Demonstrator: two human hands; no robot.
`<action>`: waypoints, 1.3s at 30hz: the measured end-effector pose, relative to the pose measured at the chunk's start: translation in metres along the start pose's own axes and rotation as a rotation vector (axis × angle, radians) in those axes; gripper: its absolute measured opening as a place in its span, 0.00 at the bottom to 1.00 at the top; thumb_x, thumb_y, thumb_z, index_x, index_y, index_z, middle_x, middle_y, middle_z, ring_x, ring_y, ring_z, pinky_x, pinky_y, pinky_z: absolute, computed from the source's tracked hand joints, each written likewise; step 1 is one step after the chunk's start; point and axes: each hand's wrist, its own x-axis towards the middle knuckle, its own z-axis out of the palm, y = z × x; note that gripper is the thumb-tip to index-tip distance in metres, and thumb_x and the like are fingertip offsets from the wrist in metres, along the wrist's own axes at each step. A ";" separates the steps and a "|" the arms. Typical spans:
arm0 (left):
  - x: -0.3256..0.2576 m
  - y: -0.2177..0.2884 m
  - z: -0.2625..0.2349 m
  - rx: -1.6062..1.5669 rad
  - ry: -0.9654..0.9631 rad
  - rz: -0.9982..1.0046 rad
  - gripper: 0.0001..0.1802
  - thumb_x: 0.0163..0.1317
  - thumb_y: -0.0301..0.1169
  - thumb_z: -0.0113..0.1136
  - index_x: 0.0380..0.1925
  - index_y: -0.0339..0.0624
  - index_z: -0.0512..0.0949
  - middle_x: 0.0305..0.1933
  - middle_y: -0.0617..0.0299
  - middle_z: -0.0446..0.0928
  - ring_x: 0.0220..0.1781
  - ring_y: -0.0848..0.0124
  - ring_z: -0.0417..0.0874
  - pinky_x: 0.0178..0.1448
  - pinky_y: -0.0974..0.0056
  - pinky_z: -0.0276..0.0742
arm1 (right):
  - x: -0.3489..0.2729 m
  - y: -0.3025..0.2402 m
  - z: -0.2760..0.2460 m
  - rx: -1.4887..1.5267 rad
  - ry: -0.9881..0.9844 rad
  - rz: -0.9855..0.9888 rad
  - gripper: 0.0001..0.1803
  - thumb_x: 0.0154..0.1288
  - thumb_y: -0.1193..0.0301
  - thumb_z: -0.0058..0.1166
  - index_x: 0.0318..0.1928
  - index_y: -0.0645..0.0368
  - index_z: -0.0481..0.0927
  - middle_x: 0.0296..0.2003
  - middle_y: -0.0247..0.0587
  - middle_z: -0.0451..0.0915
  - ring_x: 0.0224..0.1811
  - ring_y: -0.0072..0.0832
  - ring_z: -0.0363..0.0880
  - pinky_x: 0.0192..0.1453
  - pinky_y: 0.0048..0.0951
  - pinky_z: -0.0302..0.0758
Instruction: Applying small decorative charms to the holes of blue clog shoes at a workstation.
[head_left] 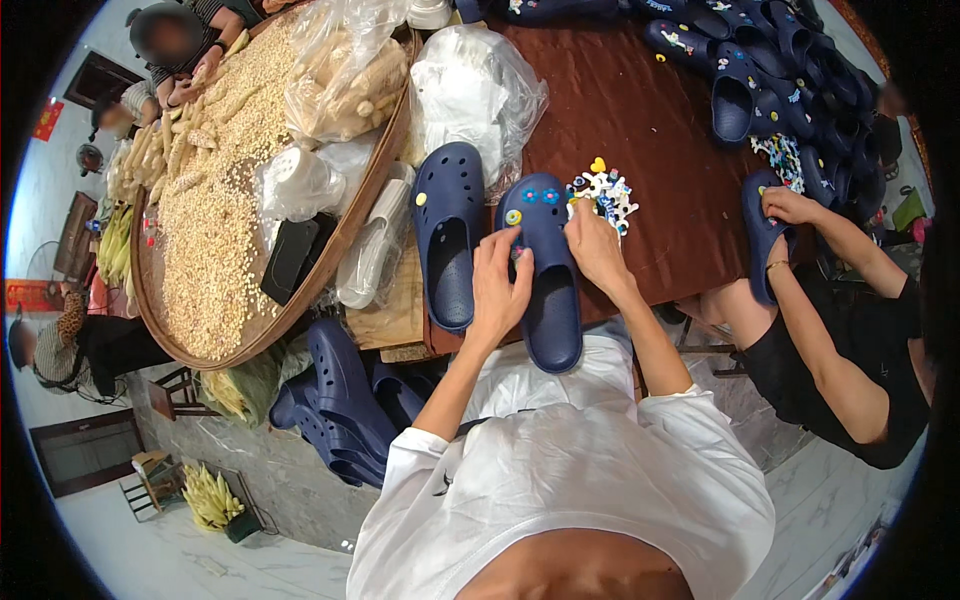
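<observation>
A navy clog [552,310] lies toe-away in front of me, its heel over the table's near edge. Two blue flower charms and a round yellow-and-white charm sit on its toe. My left hand [497,285] grips the clog's left side, fingers bent and thumb at the opening. My right hand [597,248] is by its right side, fingertips pinched at the edge of a pile of small colourful shoe charms [612,192]. Whatever is between those fingertips is too small to name. A second navy clog [450,285] with one yellow charm lies to the left.
A large round tray [372,215] of corn kernels stands left, holding bagged cobs and a black phone [298,258]. Wrapped white slippers [372,250] lie beside it. Navy clogs [733,95] pile up far right. Right of me, a co-worker's hand [790,205] holds another clog. More clogs [345,400] hang lower left.
</observation>
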 end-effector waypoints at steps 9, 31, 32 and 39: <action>0.017 -0.008 0.009 0.224 -0.087 -0.057 0.26 0.66 0.36 0.61 0.58 0.28 0.74 0.49 0.39 0.76 0.51 0.45 0.77 0.56 0.48 0.74 | -0.003 0.030 -0.001 -0.075 0.066 0.081 0.12 0.78 0.66 0.41 0.43 0.63 0.70 0.33 0.65 0.78 0.36 0.62 0.79 0.40 0.58 0.73; 0.073 -0.042 0.035 0.329 -0.074 0.364 0.22 0.62 0.24 0.58 0.58 0.32 0.75 0.55 0.44 0.76 0.54 0.46 0.76 0.59 0.50 0.75 | 0.047 0.002 0.008 -0.090 0.000 -0.341 0.11 0.65 0.73 0.60 0.45 0.62 0.77 0.43 0.47 0.74 0.47 0.46 0.74 0.52 0.44 0.73; 0.076 -0.044 0.036 0.328 -0.075 0.363 0.22 0.62 0.24 0.58 0.58 0.32 0.75 0.55 0.44 0.76 0.54 0.46 0.76 0.59 0.50 0.75 | 0.048 0.004 0.009 -0.062 -0.010 -0.341 0.11 0.65 0.74 0.60 0.45 0.63 0.75 0.43 0.48 0.73 0.47 0.47 0.74 0.51 0.44 0.73; 0.078 -0.037 0.035 0.237 -0.171 0.308 0.18 0.63 0.21 0.57 0.53 0.35 0.77 0.52 0.45 0.77 0.54 0.46 0.76 0.61 0.50 0.73 | 0.053 0.021 0.015 0.103 -0.077 -0.330 0.14 0.63 0.76 0.59 0.45 0.63 0.68 0.41 0.49 0.71 0.46 0.46 0.74 0.50 0.43 0.71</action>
